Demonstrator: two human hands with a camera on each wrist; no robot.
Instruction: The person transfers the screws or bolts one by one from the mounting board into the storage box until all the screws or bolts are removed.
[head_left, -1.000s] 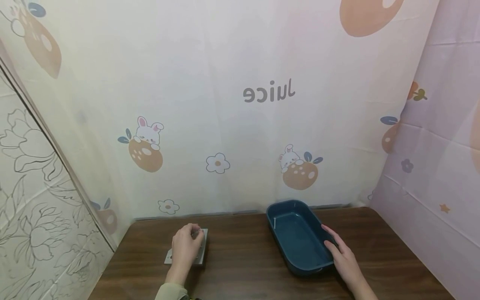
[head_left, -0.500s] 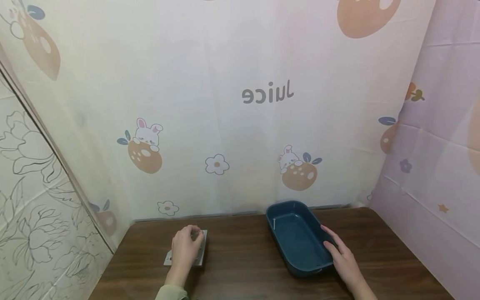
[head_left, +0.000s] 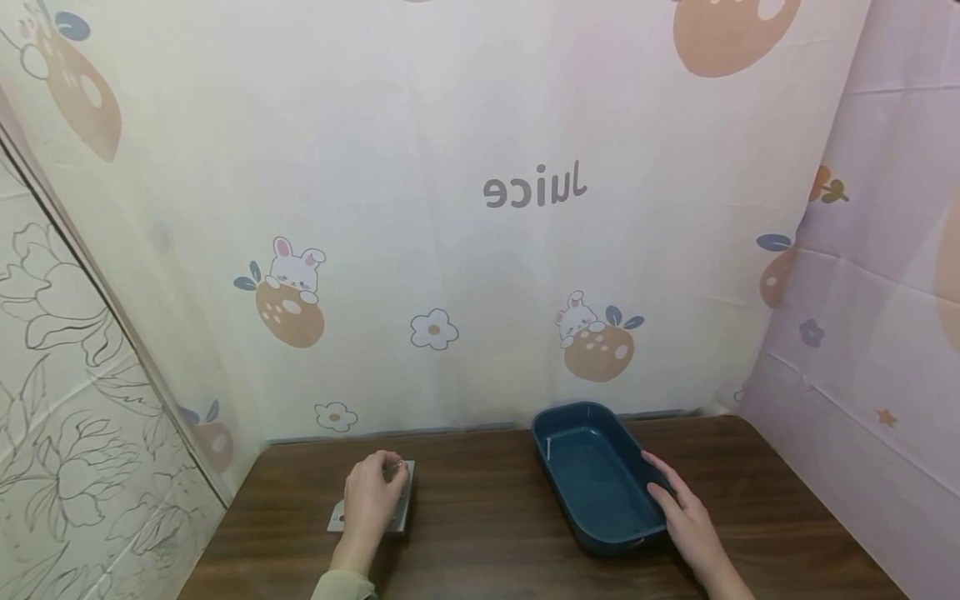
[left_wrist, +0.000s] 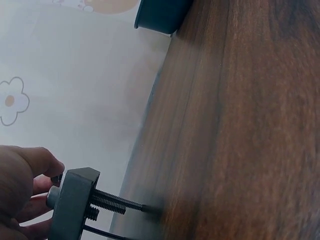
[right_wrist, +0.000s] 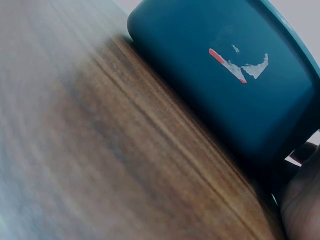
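My left hand point(head_left: 371, 492) is over a silver metal plate point(head_left: 405, 508) on the left of the table. In the left wrist view, this plate point(left_wrist: 75, 200) stands raised, with several threaded bolts point(left_wrist: 117, 201) sticking out below it. Thumb and finger pinch a small dark bolt end point(left_wrist: 56, 178) at its top; most of that piece is hidden. On the right, my right hand point(head_left: 690, 525) grips the right side of a blue rectangular baking dish point(head_left: 600, 483), thumb at the rim. The dish's outer wall point(right_wrist: 225, 100) bears torn sticker scraps.
Both things stand on a dark wood-grain table point(head_left: 480, 517). A printed cloth point(head_left: 450, 250) hangs right behind its back edge, with further cloths at both sides. A short pale streak lies at the dish's left inner wall; I cannot tell what it is.
The whole head view has shifted very slightly. Both hands keep their places at the plate and the baking dish.
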